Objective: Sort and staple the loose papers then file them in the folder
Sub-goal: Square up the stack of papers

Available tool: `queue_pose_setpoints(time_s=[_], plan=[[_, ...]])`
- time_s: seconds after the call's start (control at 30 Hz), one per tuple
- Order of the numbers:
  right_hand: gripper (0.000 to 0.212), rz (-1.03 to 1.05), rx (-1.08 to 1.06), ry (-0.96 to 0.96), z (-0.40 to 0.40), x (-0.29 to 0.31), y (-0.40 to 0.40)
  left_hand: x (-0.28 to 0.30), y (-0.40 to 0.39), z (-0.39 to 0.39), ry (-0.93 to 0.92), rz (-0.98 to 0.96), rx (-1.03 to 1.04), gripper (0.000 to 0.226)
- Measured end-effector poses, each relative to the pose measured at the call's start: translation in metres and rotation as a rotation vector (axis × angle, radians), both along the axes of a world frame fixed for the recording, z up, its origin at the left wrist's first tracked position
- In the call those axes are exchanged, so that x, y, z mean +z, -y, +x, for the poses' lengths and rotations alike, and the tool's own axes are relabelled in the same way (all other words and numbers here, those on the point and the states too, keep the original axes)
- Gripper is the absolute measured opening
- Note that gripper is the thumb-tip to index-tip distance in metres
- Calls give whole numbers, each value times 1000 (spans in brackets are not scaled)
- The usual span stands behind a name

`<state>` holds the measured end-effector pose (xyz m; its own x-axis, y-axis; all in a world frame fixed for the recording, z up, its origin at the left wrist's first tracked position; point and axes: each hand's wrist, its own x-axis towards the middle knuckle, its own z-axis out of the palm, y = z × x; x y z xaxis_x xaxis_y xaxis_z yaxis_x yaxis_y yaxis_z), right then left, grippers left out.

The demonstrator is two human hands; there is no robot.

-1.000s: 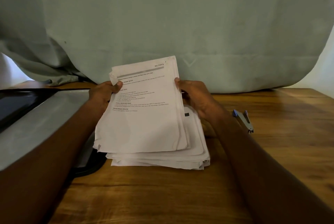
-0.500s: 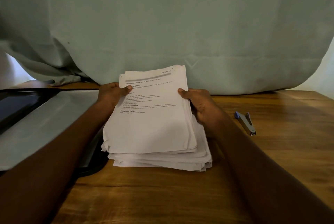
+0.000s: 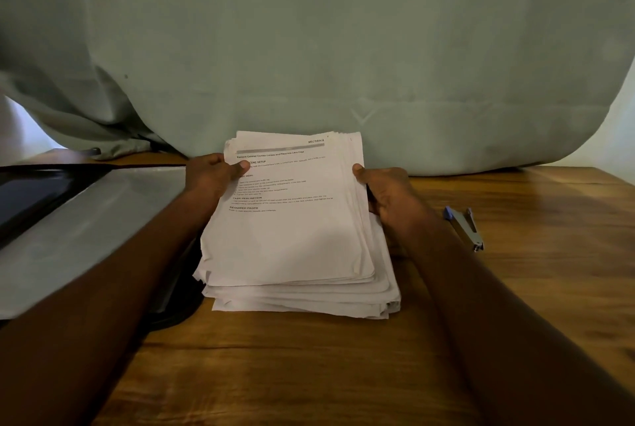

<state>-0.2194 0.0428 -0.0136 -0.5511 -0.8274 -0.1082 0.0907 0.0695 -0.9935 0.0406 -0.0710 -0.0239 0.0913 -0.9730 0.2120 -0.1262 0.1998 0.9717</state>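
Paper fills the middle of the view: a sheaf of white printed sheets (image 3: 288,219), thin and slightly curled at the near corners, is held tilted up at its far end while its near edge rests on a thicker pile of loose papers (image 3: 309,298) lying flat on the counter (image 3: 515,288). The sheets in the sheaf are not squared up, so their right edges fan out in fine steps, and the top page carries black headings and short lines of small text. The pile beneath is ragged too, its layers shifted and its near left corners bent.

The left hand (image 3: 209,174) has a closed grip on the sheaf's left edge, thumb pressed on the printed face and fingers behind the paper. The right hand (image 3: 385,192) grips the right edge the same way, thumb on top and fingers curled underneath.

The counter is brown wood with a visible grain and a dull sheen. On it, to the right of the right forearm and apart from the papers, lies a small metal stapler (image 3: 465,228) with a blue end. To the left, a flat grey folder (image 3: 86,229) with a smooth matte face lies open beside a dark glossy panel (image 3: 24,198); the left forearm crosses over its near corner. A pale green cloth (image 3: 309,47), soft and creased, hangs behind everything.
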Motion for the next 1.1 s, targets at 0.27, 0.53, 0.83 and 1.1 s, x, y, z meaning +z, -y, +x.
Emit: queue_pose_setpoints(time_s=[0.27,0.53,0.83,1.1], plan=[[15,86,-120,-769,-5,-6,-1,-1,-4,6,-152,30,-65,32],[37,114,-63,-909,0,0,-5,1,-3,9,-256,94,-155,29],[18,-67,-61,-285,4,1,3,-2,6,6,-177,92,-131,28],[42,-59,-168,-266,4,-3,-3,-4,7,2,-173,102,-182,31]])
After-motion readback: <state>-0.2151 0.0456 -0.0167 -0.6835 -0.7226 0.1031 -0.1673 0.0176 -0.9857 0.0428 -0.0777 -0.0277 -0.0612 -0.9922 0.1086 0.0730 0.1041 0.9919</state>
